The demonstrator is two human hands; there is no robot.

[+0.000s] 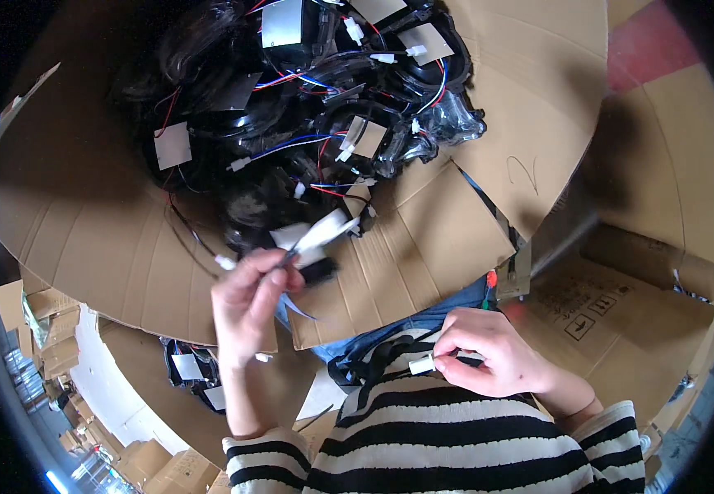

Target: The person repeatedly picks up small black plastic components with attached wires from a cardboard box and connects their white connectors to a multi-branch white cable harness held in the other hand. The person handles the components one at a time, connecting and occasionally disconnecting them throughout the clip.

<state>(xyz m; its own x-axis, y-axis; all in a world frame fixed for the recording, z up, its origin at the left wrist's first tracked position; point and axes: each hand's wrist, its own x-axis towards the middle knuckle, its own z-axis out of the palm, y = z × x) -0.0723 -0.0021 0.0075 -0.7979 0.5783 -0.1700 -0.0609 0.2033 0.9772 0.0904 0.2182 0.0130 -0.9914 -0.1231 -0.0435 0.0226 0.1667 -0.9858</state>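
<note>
My left hand [252,298] is closed in a pinch on a dark thin cable at the near edge of the big carton. A white piece [324,230], smeared by motion, is just beyond its fingertips; I cannot make out whether it belongs to the cable. In front of my striped top, my right hand [489,352] is closed on a white plug connector [421,365], with its fingers curled around the back of it. Beyond my left hand lies a heap of black plastic-wrapped parts [246,123] with silver plates, coloured wires and white connectors.
The large open cardboard carton [530,107] surrounds the heap, and its near flap [406,263] is folded down. Another carton [604,321] stands at the right. At the lower left, more wired black parts [188,362] lie in a box, with stacked cartons [155,469] beyond.
</note>
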